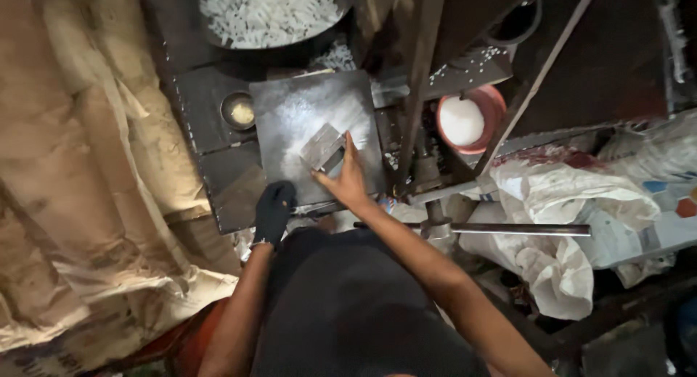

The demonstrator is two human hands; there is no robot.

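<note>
My right hand (345, 179) is bare and reaches onto a dark metal plate (290, 116) dusted with white powder. Its fingers press on a small flat grey scraper (321, 146) lying on the plate. My left hand (274, 211) wears a black glove and rests on the plate's near edge, fingers curled, holding nothing that I can see. A small metal cup (239, 110) with yellowish content sits just left of the plate.
A big dark pan of white cut pieces (265, 13) stands behind the plate. A red bowl of white powder (468, 119) is to the right. A metal frame and lever bar (508, 229) cross the right side. Burlap sacks (80, 166) hang left; white plastic bags (559, 203) lie right.
</note>
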